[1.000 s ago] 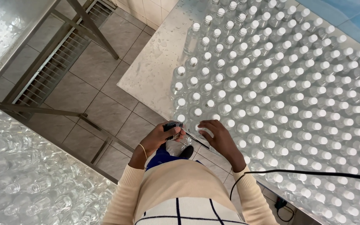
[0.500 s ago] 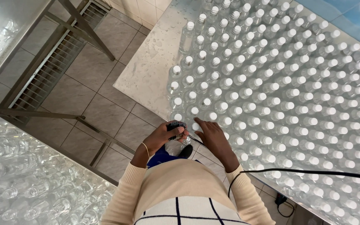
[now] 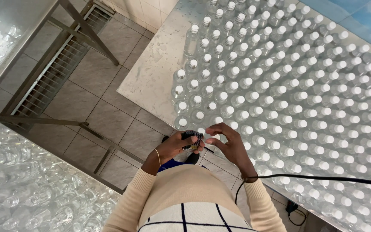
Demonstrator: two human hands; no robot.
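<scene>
My left hand [image 3: 174, 147] grips a small dark device [image 3: 192, 140] with a gridded face, held over the tiled floor at the table's near edge. My right hand [image 3: 228, 144] hovers beside it with fingers curled, thumb and forefinger pinched close at the device's right end; whether they touch it is unclear. Just beyond both hands stand several clear plastic bottles with white caps [image 3: 202, 104], packed in rows on a wet white table [image 3: 151, 73]. A black cable [image 3: 323, 178] runs from the right across my right wrist.
A metal table frame [image 3: 86, 36] stands over a floor drain grate [image 3: 48, 68] at upper left. Another surface crowded with clear uncapped bottles [image 3: 26, 193] fills the lower left. Grey tiled floor [image 3: 99, 116] lies between the tables. A black cord [image 3: 295, 212] lies on the floor at lower right.
The view shifted slightly. My right hand has moved from the bottles at the table edge toward the device in my left hand, and its fingers have curled.
</scene>
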